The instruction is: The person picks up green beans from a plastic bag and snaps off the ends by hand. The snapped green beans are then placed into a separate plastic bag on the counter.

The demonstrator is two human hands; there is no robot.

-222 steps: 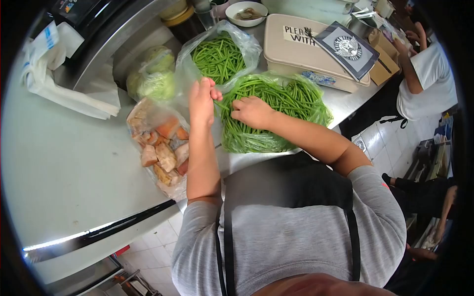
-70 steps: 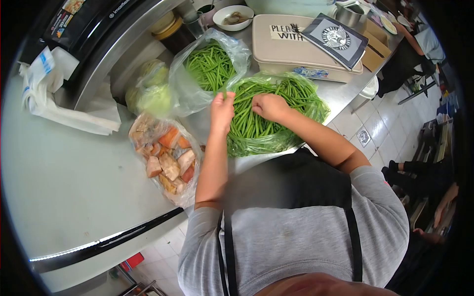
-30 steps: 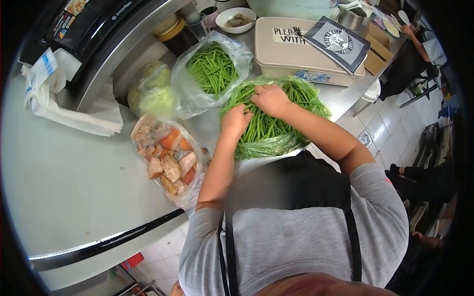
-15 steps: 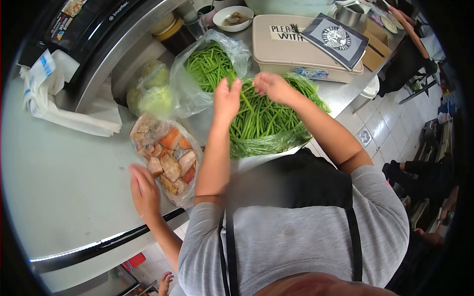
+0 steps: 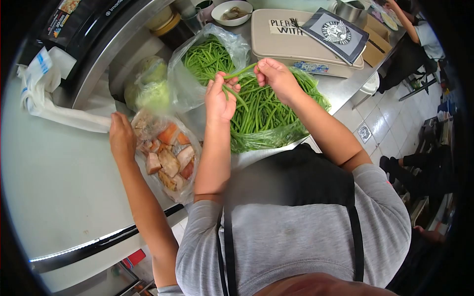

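Head view | left hand (image 5: 222, 98) and right hand (image 5: 277, 79), apart, are pinching a slender green bean (image 5: 242, 71) above translucent plastic bag (image 5: 269, 141) at steel tabletop's (image 5: 336, 90) front edge | light grip likely preventing bruising

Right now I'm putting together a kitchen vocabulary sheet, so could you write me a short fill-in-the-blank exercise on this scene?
1. A bean, ____ in colour, runs between the left hand and the right hand.
2. The number of plastic bags holding heaped beans is ____.
3. The lower word on the label of the beige box is ____.
4. The apron over the grey shirt is ____.

Missing words: green; two; WITH; black.
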